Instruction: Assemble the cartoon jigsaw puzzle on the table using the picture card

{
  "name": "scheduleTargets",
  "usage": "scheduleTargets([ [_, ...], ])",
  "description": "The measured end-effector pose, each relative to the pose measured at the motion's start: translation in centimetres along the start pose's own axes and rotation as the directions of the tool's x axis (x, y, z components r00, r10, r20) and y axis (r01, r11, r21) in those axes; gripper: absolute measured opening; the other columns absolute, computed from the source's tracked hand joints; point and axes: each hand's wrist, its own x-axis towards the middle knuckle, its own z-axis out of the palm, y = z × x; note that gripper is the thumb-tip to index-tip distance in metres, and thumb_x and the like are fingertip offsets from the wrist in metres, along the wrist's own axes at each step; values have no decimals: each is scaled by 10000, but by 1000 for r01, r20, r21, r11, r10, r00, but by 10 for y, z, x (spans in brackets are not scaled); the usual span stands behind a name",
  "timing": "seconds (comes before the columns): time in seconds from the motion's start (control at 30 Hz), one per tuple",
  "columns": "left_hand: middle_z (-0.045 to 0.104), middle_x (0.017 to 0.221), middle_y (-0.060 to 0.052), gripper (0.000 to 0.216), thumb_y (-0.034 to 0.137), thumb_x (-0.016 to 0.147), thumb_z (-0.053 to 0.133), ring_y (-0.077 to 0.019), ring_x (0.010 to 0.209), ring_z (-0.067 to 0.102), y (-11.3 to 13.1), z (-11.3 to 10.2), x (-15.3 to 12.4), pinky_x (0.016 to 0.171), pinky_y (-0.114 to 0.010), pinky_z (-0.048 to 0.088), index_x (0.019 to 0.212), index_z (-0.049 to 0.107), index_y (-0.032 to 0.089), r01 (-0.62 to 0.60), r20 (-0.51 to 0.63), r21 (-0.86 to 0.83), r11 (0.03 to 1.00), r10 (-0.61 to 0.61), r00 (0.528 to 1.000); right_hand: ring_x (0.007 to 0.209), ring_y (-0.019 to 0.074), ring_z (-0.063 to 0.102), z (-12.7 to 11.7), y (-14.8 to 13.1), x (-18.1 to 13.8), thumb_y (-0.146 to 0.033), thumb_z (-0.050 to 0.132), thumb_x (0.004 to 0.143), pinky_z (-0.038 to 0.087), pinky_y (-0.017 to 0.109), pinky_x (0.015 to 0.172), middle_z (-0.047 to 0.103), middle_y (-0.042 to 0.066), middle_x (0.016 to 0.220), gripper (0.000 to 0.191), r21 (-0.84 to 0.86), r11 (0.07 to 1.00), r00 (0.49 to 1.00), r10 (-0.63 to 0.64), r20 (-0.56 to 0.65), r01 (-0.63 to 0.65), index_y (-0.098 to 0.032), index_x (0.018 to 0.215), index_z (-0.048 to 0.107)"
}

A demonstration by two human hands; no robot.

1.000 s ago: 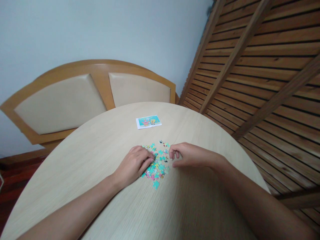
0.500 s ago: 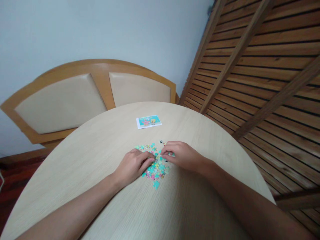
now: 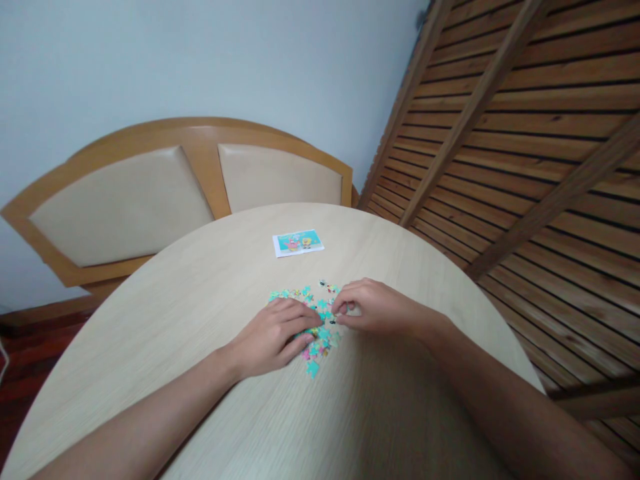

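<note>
A loose pile of small jigsaw puzzle pieces (image 3: 324, 335), mostly turquoise with some pink and yellow, lies on the table (image 3: 250, 420). My left hand (image 3: 283, 333) rests palm down over the pile's left side, fingers stretched out and hiding part of it. At the right edge of the pile is my right hand (image 3: 363, 307), its fingers curled and the thumb slightly apart from them. No piece shows clearly between them. A dark-marked puzzle piece (image 3: 333, 323) lies by the thumb tip. Another puzzle piece (image 3: 322, 283) sits beyond the pile.
A small picture card (image 3: 299, 243) with two cartoon figures on turquoise lies farther back on the table. Behind the round table stands a padded wooden bench back (image 3: 200, 133). Slatted wood (image 3: 500, 153) rises at the right.
My left hand has slid right and spread farther over the pile. My right hand has drawn back slightly to the right, with its thumb and fingers parting a little.
</note>
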Motion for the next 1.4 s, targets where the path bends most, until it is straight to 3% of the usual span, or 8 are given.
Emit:
scheduleTargets([
  [0.27, 694, 1253, -63, 294, 319, 1049, 454, -235, 1200, 611, -5, -3, -3, 1044, -438, 447, 1271, 628, 237, 18, 32, 68, 998, -20, 999, 787, 178, 656, -7, -2, -2, -243, 736, 783, 470, 267, 712, 726, 30, 869, 189, 110, 984, 975, 120, 188, -142, -213, 960, 793],
  [0.47, 663, 1330, -72, 344, 363, 1046, 462, -254, 1263, 575, -14, -3, -5, 1091, -483, 452, 1337, 593, 233, 130, -12, 122, 984, -129, 992, 798, 169, 646, -3, 1, -1, -165, 692, 797, 477, 271, 753, 714, 32, 870, 69, 108, 992, 993, 55, 106, -66, -188, 836, 745],
  [0.6, 526, 1504, -85, 465, 453, 1005, 517, -308, 1411, 447, -19, -2, -10, 1170, -553, 371, 1421, 527, 244, 188, -14, 172, 967, -188, 982, 813, 177, 655, 1, 8, 1, -230, 669, 877, 469, 285, 760, 724, 37, 878, 78, 24, 999, 999, 40, -11, -40, -189, 873, 735],
  [0.73, 391, 1600, -132, 704, 589, 939, 569, -372, 1492, 319, -26, 2, -15, 1182, -610, 337, 1513, 408, 213, 260, 3, 164, 952, -264, 964, 810, 170, 680, 4, 8, 3, -243, 644, 914, 476, 297, 808, 746, 24, 863, 127, 12, 999, 999, -47, 28, 46, -204, 851, 746],
  [0.87, 427, 1572, -158, 683, 582, 949, 571, -341, 1481, 355, -33, 9, -16, 1191, -568, 353, 1487, 418, 188, 303, -33, 113, 946, -301, 953, 1006, 221, 665, 7, 1, 4, -351, 637, 943, 478, 369, 941, 744, 77, 1054, 228, -40, 998, 995, -56, -77, 53, -204, 1079, 745],
  [1.03, 541, 1461, -177, 573, 492, 957, 599, -322, 1386, 488, -38, 14, -14, 1151, -542, 415, 1413, 469, 170, 326, -156, 41, 944, -316, 936, 1492, 323, 315, 20, -6, 4, -584, 586, 941, 260, 495, 1208, 380, 121, 1613, 658, -75, 995, 995, -64, 73, 70, -259, 1505, 485],
  [1.23, 640, 1313, -144, 415, 414, 946, 603, -310, 1212, 610, -40, 12, -11, 1065, -522, 488, 1286, 547, 183, 391, -253, 31, 920, -371, 893, 1557, 337, 102, 31, -1, 3, -661, 327, 1008, 122, 548, 1255, 149, 139, 1679, 792, -90, 990, 982, 121, 147, -108, -175, 1621, 204],
  [1.4, 641, 1297, -138, 481, 429, 900, 666, -319, 1212, 599, -35, 10, -10, 1062, -519, 479, 1293, 546, 179, 370, -242, 68, 927, -344, 907, 1558, 349, 59, 31, -9, 4, -708, 393, 969, 93, 573, 1248, 75, 117, 1689, 830, -88, 995, 985, 62, 161, -48, -227, 1619, 207],
])
